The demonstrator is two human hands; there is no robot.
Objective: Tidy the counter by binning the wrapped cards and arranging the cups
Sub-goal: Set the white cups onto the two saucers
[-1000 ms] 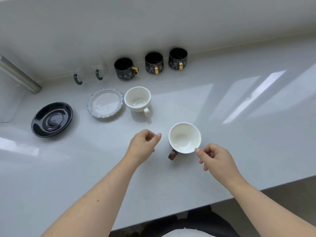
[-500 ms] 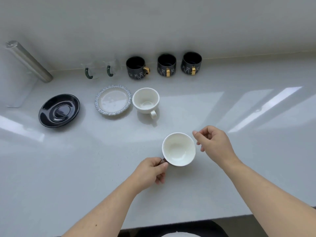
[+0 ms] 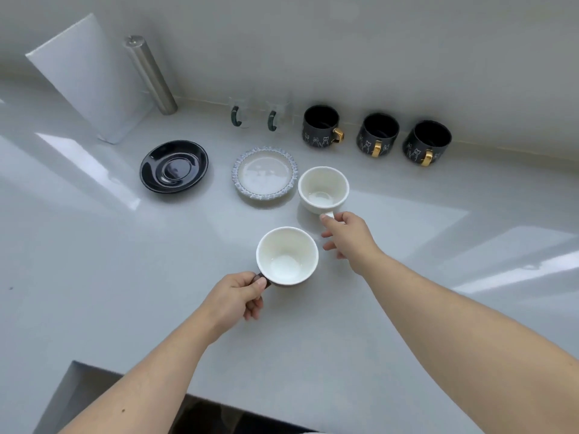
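A brown cup with a white inside (image 3: 287, 255) stands on the counter in the middle of the view. My left hand (image 3: 235, 295) pinches its dark handle at the lower left. Behind it sits an all-white cup (image 3: 323, 189), its handle pointing toward me. My right hand (image 3: 347, 235) has thumb and forefinger closed on that handle. Three black mugs with gold handles (image 3: 377, 135) line the back wall, with two clear glass mugs with green handles (image 3: 275, 118) to their left. No wrapped cards are in view.
A white saucer with a blue rim (image 3: 265, 176) lies just left of the white cup, and a black saucer (image 3: 174, 166) further left. A metal cylinder (image 3: 150, 74) and a white panel (image 3: 84, 76) stand at the back left. The counter's front edge (image 3: 194, 389) runs below my arms.
My left hand has closed on the brown cup's handle. My right hand left that cup's rim and moved back to the white cup's handle. The view shifted, so everything sits further right.
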